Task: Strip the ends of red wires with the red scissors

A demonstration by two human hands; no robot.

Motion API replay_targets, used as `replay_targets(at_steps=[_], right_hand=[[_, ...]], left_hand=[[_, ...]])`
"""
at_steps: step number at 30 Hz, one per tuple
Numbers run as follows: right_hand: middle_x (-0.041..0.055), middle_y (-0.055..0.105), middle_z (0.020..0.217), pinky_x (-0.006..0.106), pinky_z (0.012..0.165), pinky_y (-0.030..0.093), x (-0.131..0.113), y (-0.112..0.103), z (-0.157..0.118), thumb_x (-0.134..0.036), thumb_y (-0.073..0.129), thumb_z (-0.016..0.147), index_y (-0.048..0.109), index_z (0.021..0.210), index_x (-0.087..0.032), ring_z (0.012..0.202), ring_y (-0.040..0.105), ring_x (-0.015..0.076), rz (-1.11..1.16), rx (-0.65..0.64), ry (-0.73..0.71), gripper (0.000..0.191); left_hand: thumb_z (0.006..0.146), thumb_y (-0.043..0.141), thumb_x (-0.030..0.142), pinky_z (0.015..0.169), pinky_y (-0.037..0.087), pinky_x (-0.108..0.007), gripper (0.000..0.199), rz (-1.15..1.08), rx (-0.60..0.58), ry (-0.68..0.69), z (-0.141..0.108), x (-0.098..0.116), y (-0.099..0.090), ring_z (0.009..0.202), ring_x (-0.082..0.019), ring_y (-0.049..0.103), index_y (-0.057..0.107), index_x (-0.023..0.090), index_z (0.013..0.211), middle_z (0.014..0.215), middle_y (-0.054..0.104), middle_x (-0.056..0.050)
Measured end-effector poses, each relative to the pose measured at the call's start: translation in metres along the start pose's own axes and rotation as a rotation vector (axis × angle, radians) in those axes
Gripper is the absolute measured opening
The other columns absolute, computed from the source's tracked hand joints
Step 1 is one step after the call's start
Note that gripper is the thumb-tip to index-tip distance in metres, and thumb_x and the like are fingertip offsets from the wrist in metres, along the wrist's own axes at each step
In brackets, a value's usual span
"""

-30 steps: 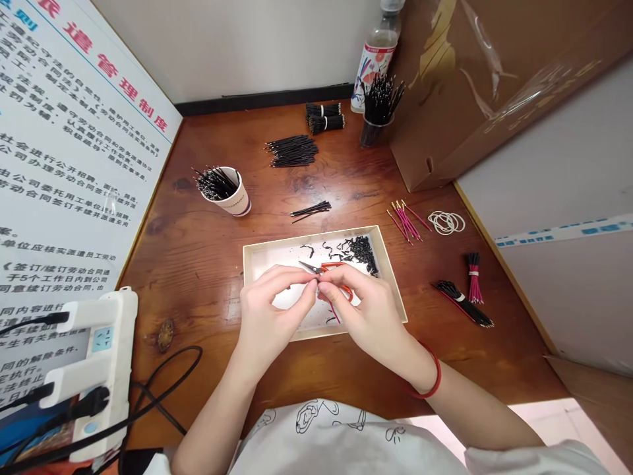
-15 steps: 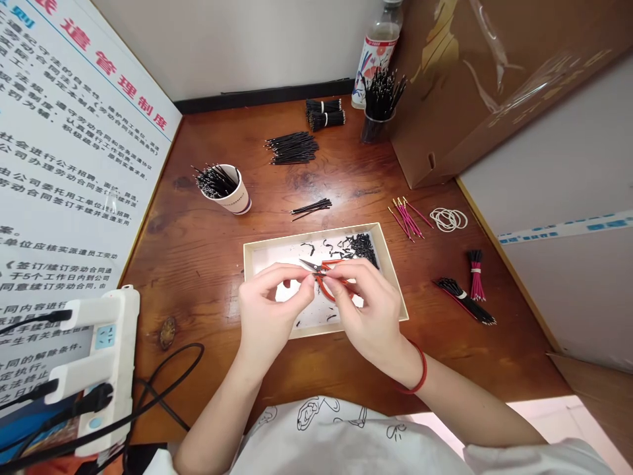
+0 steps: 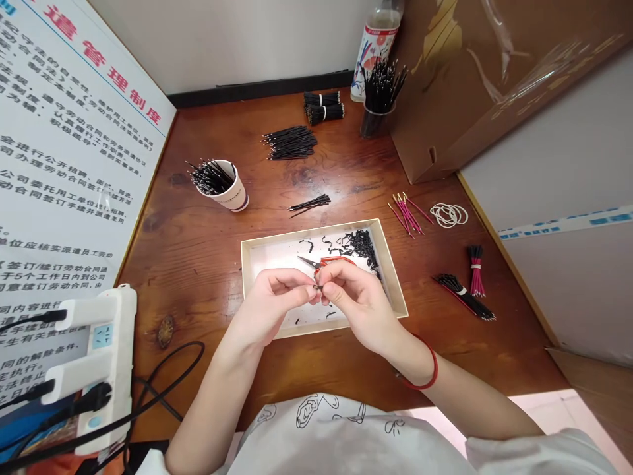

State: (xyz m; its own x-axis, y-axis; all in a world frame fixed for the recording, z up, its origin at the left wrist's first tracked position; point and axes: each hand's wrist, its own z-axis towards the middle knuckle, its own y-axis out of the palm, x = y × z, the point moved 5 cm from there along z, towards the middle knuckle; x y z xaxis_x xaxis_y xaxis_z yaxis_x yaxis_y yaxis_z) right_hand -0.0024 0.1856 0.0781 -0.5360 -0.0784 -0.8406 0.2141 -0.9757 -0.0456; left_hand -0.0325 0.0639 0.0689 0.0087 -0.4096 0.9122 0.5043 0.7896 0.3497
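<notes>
My left hand (image 3: 270, 300) and my right hand (image 3: 363, 300) meet over a shallow cream box (image 3: 395, 290), fingertips pinched together. Between them is a short black wire (image 3: 318, 287), mostly hidden by the fingers. Behind my fingertips, red-handled snips (image 3: 310, 262) lie in the box with their dark jaws pointing left; part of the handles is covered by my right hand. Small black scraps (image 3: 363, 245) are heaped in the box's far right corner, with others strewn over its white bottom.
Past the box lie a few black wires (image 3: 310, 204) and a larger pile (image 3: 291, 142). A paper cup (image 3: 232, 194) and a clear cup (image 3: 376, 122) hold more. Pink wires (image 3: 408, 214), rubber bands (image 3: 449, 214) and banded bundles (image 3: 465, 297) are at right; a power strip (image 3: 116, 330) at left.
Both hands have come slightly lower and closer together, their fingertips now touching around the wire. More of the snips' handle shows. The view has shifted a little.
</notes>
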Motion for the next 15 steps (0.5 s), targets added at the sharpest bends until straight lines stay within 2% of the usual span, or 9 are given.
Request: replay_targets(at_steps=[5,9,15], right_hand=[[-0.001,0.058,0.076,0.025,0.062,0.048,0.0078,-0.0007,0.0007,-0.043,0.066,0.089,0.059,0.082,-0.02,0.068,0.056,0.0106,0.015,0.011,0.025,0.024],[-0.0015,0.059,0.076,0.025,0.063,0.05,0.009,-0.0028,0.0023,-0.039,0.066,0.089,0.059,0.081,-0.02,0.065,0.056,0.0096,0.02,0.023,0.031,0.021],[-0.002,0.06,0.074,0.026,0.063,0.053,0.007,-0.0045,0.0052,-0.04,0.066,0.088,0.058,0.083,-0.021,0.064,0.059,0.0101,0.027,0.025,0.042,0.022]], left_hand=[[0.059,0.081,0.015,0.062,0.053,-0.024,0.007,0.045,0.01,-0.034,0.0015,-0.0051,-0.0027,0.057,-0.011,0.062,0.075,0.018,0.06,0.057,0.069,0.0],[0.062,0.08,0.018,0.065,0.054,-0.028,0.006,0.072,0.021,0.028,0.0026,-0.0046,-0.0055,0.059,-0.014,0.062,0.074,0.018,0.061,0.06,0.069,-0.002],[0.075,0.077,0.041,0.066,0.047,-0.028,0.025,0.113,0.019,0.107,0.0005,0.0001,-0.0037,0.067,-0.015,0.059,0.072,0.017,0.07,0.066,0.066,-0.004]])
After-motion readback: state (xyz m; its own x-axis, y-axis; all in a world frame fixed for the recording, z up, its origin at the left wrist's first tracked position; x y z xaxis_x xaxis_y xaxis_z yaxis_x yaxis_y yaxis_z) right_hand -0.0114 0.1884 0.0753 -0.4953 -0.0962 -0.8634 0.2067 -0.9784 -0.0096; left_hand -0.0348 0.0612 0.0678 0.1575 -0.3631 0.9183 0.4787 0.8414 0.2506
